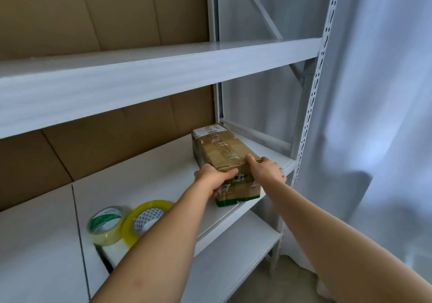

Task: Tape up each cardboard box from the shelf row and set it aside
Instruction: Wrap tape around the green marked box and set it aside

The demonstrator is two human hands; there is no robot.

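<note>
Cardboard box point(225, 160), long and narrow, lying lengthwise on the middle shelf point(149, 169) of a white metal rack, far end toward the back right post, near end just at the front edge. Brown tape strips with dark printing across its top, a white label at the far end, green print along the bottom of the near face. Gripped at the near end from both sides: left hand point(214, 180) on the near left corner, thumb curled over the top edge, fingers wrapped down the near face; right hand point(266, 168) on the near right corner, thumb pressed on the top, fingers curled round the right side (fingertips mostly hidden behind the box).

Left of the box, well apart from both hands, two tape rolls side by side near the front of the same shelf: clear tape roll point(107, 225) with a green-and-white core, touching or nearly touching yellow-tinted tape roll point(146, 218), partly covered by the left forearm. Brown cardboard sheets point(105, 139) standing behind the shelves. Pale curtain point(385, 116) hanging right of the rack.
</note>
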